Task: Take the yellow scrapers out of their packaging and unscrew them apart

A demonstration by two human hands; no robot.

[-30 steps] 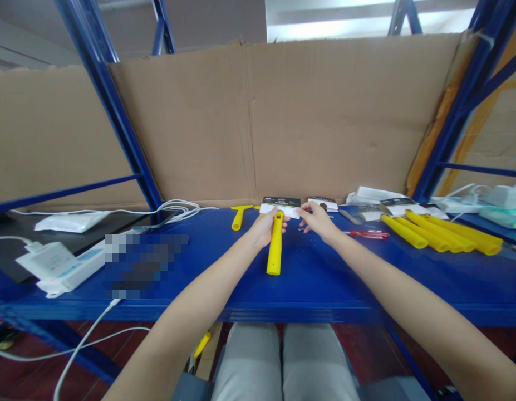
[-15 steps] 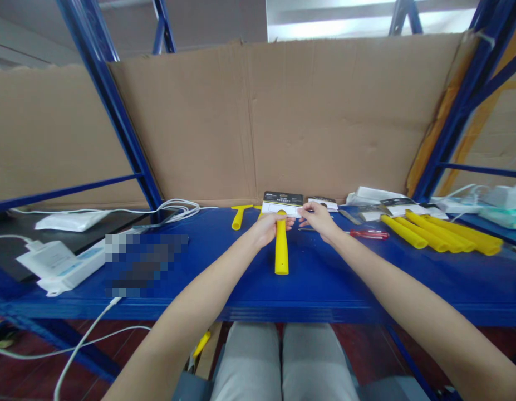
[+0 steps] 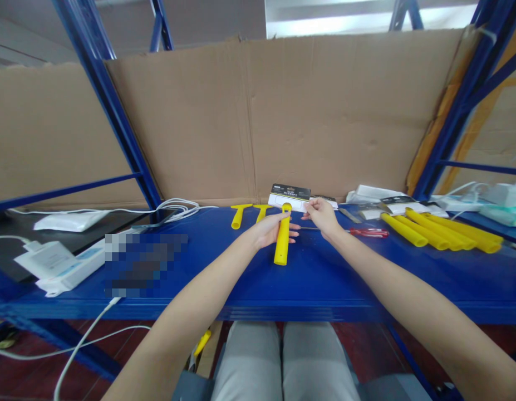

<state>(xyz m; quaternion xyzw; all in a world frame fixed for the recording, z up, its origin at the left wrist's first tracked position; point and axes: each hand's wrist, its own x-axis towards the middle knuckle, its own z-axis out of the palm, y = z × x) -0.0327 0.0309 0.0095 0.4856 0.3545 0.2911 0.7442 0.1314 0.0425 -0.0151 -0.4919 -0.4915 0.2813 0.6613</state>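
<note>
My left hand (image 3: 266, 229) is closed round the upper part of a yellow tubular handle (image 3: 281, 245), its hollow end pointing down toward me. At the handle's top is a black-and-white packaging card (image 3: 290, 191), partly behind it; how the two join cannot be made out. Thumb and fingers of my right hand (image 3: 323, 215) pinch the card's lower right corner. Beyond my left hand lie two yellow T-shaped handles (image 3: 241, 215). A screwdriver with a red clear grip (image 3: 368, 233) rests to the right, its shaft running behind my right hand.
Several yellow handles (image 3: 441, 234) lie side by side on the right, beside more packaging cards (image 3: 396, 204). A white power strip (image 3: 69, 274) and coiled cable (image 3: 180, 207) are on the left. Cardboard (image 3: 324, 122) stands behind the blue shelf (image 3: 324, 284), between blue posts (image 3: 116, 111).
The card and yellow handle have moved slightly up and to the right, and the card is now tilted. My left hand's fingers have spread a little beneath the handle.
</note>
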